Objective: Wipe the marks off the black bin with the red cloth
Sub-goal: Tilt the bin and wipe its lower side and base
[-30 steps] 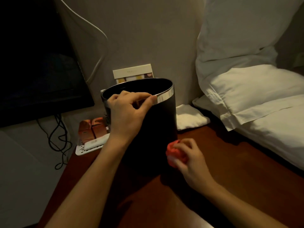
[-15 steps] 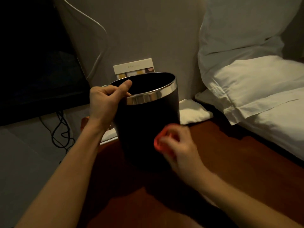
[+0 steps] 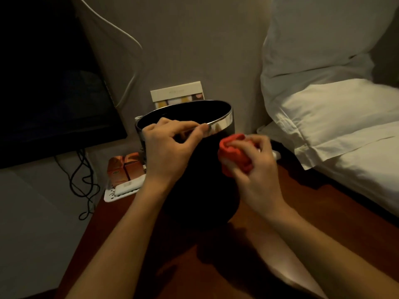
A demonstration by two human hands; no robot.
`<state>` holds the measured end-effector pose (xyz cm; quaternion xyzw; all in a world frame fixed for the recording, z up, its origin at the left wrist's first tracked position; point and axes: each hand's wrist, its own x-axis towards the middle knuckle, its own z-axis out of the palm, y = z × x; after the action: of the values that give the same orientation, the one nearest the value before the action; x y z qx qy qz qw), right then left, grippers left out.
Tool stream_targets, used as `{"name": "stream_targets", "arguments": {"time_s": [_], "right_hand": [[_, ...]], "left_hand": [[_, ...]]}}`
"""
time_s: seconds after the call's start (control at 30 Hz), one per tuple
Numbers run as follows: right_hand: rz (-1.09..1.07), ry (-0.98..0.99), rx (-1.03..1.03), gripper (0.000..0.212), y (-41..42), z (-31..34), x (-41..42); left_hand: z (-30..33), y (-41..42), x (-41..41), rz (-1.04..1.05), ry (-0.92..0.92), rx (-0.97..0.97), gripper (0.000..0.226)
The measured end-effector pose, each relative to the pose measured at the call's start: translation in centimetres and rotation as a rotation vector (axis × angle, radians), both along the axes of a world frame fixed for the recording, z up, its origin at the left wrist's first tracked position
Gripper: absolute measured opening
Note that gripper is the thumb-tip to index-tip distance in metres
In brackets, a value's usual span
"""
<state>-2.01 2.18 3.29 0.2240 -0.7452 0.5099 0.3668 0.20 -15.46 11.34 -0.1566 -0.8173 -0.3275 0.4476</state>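
Gripping one black bin (image 3: 200, 180), left hand (image 3: 166, 152); right hand (image 3: 257, 167) clutches one red cloth (image 3: 234, 152).

Black bin (image 3: 200, 180): round, chrome-banded rim, open top, upright on wooden table. Red cloth (image 3: 234, 155): bunched, pressed against bin's upper right side, just below rim.

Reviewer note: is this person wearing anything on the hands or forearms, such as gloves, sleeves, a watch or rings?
Nothing shows. The left hand and right hand are bare, without gloves. Both forearms are uncovered to the frame's bottom edge, with no sleeve, watch or bracelet visible. No rings can be made out, though the right hand is blurred.
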Motion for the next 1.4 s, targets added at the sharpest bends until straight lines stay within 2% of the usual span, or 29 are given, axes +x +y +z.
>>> {"name": "stream_targets", "arguments": {"time_s": [0.03,0.07,0.17,0.27,0.4,0.5,0.6,0.63,0.67,0.77,0.87,0.93,1.03,1.2,1.23,1.3,1.4], "right_hand": [[-0.027,0.037,-0.015,0.031,-0.1,1.2,-0.3],[-0.039,0.064,-0.022,0.031,-0.3,2.0,-0.6],[-0.01,0.131,0.091,0.029,-1.4,1.3,0.0],[0.014,0.193,0.385,0.026,-2.2,-4.3,1.4],[0.095,0.036,0.664,0.024,-2.2,-10.2,2.7],[0.12,0.016,0.646,0.023,-1.9,-10.5,2.7],[0.093,-0.021,0.354,0.018,-1.7,-8.4,2.9],[0.059,-0.051,0.271,0.017,-1.4,-7.1,2.8],[0.011,0.014,0.258,0.018,-1.1,-5.6,2.7],[-0.02,0.097,0.195,0.035,-0.7,-1.0,1.6],[-0.048,0.184,0.134,0.034,-1.4,2.3,0.9],[-0.066,0.235,0.169,0.031,-2.4,2.6,1.0],[-0.111,0.286,0.302,0.028,-3.3,-0.4,1.2],[-0.027,0.311,0.786,0.022,-2.9,-9.0,2.4],[0.001,0.29,0.832,0.024,-2.7,-9.8,2.4],[0.026,0.249,0.798,0.026,-2.2,-9.8,1.8],[-0.025,0.242,0.522,0.027,-1.8,-6.1,0.8]], "left_hand": [[0.1,-0.8,0.0,-0.038,-0.005,0.066,0.009],[0.3,-1.5,-0.1,-0.063,-0.006,0.141,0.01],[0.6,-3.2,-0.7,-0.096,-0.057,0.318,0.027],[0.7,-3.4,-0.9,-0.101,-0.092,0.319,0.03],[1.2,-3.7,-0.6,-0.067,-0.103,0.289,0.036],[1.0,-1.3,0.1,0.096,-0.097,0.022,0.037],[-0.1,1.6,0.5,0.199,-0.038,-0.101,0.023],[-0.1,1.7,0.4,0.199,-0.022,-0.082,0.022],[-0.1,1.4,0.2,0.173,-0.016,-0.048,0.022],[0.5,-0.2,0.0,0.054,-0.011,0.059,0.024],[0.6,-1.8,-0.3,-0.001,0.006,0.166,0.028],[0.6,-2.5,-0.5,-0.007,0.005,0.188,0.023],[0.6,-2.9,-0.6,-0.01,-0.007,0.17,0.022],[0.5,-3.2,-0.8,-0.057,-0.036,0.204,0.018],[0.5,-3.3,-0.9,-0.073,-0.043,0.207,0.019],[0.5,-3.6,-1.1,-0.082,-0.046,0.2,0.022],[0.5,-4.1,-1.2,-0.097,-0.049,0.217,0.028]]}}
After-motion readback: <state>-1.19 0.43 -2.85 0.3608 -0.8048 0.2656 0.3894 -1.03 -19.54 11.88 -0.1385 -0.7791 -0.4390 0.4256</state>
